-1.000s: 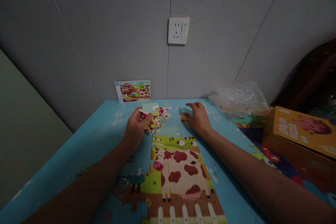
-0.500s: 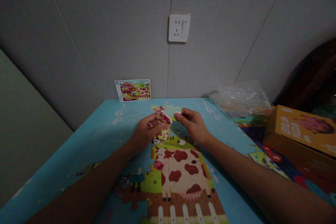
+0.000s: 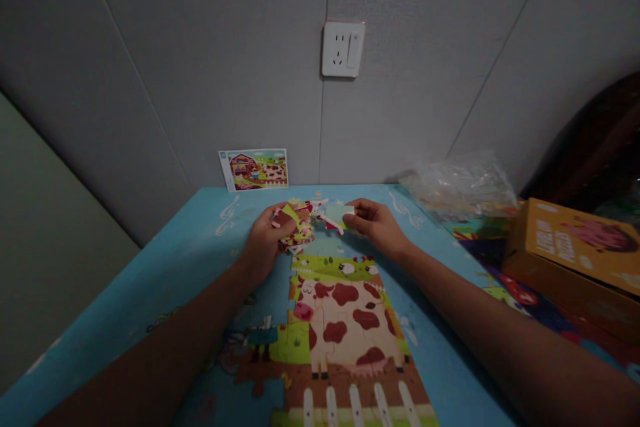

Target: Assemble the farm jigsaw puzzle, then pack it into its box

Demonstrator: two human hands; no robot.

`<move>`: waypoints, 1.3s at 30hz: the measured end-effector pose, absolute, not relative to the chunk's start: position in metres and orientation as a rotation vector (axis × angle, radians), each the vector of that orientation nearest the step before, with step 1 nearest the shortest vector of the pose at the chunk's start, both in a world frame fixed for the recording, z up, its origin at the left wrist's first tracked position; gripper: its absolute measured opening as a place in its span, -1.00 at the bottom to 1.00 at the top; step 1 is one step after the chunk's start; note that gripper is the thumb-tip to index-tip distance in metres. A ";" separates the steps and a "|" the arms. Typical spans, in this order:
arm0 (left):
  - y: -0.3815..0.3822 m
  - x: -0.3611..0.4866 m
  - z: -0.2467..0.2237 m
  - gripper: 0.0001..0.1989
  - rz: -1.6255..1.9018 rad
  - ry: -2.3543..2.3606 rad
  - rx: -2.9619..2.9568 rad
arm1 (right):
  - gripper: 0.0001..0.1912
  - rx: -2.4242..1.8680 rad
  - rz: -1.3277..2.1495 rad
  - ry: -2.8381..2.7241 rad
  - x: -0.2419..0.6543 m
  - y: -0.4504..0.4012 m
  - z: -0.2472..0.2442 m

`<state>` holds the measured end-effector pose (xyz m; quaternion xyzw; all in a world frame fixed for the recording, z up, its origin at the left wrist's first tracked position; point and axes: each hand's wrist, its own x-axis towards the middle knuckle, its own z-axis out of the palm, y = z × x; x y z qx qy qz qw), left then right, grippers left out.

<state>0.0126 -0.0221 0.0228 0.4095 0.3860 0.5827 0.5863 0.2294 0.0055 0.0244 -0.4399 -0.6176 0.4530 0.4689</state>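
Piece [image 3: 337,213] shifted rightward, long axis seemingly crosswise

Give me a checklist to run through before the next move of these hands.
1. Right hand has a firm hold: ok, a puzzle piece sits between thumb and fingers.
2. Left hand has its stack of pieces in hand: ok, though the stack looks uneven.
3. Joined puzzle lies flat: ok, the cow section looks whole.
4. Puzzle's left edge is filled out: not ok, it is stepped, with the blue table showing beside it.
5. Picture card is in view: ok, propped against the wall.
6. Held piece matches an open edge: cannot tell.
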 end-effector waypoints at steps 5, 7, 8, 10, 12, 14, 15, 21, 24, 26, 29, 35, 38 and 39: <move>-0.020 0.010 0.021 -0.61 1.384 0.844 0.995 | -0.79 -1.275 1.178 -1.792 0.250 0.006 0.035; -0.023 0.011 0.023 -0.61 1.330 0.819 0.992 | -0.76 -1.325 1.223 -1.898 0.259 0.006 0.038; -0.026 0.011 0.025 -0.60 1.280 0.793 0.998 | -0.75 -1.342 1.242 -1.939 0.262 0.006 0.040; -0.031 0.012 0.027 -0.58 1.148 0.730 1.015 | -0.74 -1.358 1.251 -2.007 0.266 0.006 0.041; -0.036 0.013 0.027 -0.59 0.994 0.680 1.025 | -0.74 -1.348 1.202 -2.064 0.269 0.007 0.042; -0.038 0.014 0.025 -0.65 0.884 0.667 1.027 | -0.74 -1.356 1.115 -2.130 0.270 0.009 0.042; -0.038 0.014 0.024 -0.67 0.856 0.672 1.025 | -0.74 -1.367 1.071 -2.170 0.271 0.010 0.042; -0.036 0.015 0.023 -0.64 0.842 0.691 1.006 | -0.69 -1.465 0.899 -2.356 0.275 0.011 0.041; -0.035 0.014 0.024 -0.62 0.822 0.691 1.010 | -0.67 -1.518 0.815 -2.424 0.276 0.012 0.042; -0.034 0.014 0.023 -0.64 0.826 0.709 1.019 | -0.66 -1.537 0.743 -2.469 0.275 0.011 0.043; -0.033 0.013 0.020 -0.66 0.827 0.741 1.049 | -0.66 -1.560 0.643 -2.543 0.274 0.011 0.044; -0.034 0.014 0.021 -0.67 0.821 0.750 1.060 | -0.64 -1.645 0.461 -2.629 0.270 0.014 0.043; -0.034 0.015 0.022 -0.66 0.826 0.750 1.051 | -0.60 -1.732 0.386 -2.627 0.268 0.015 0.043; -0.034 0.015 0.023 -0.66 0.827 0.746 1.050 | -0.60 -1.759 0.371 -2.626 0.266 0.015 0.043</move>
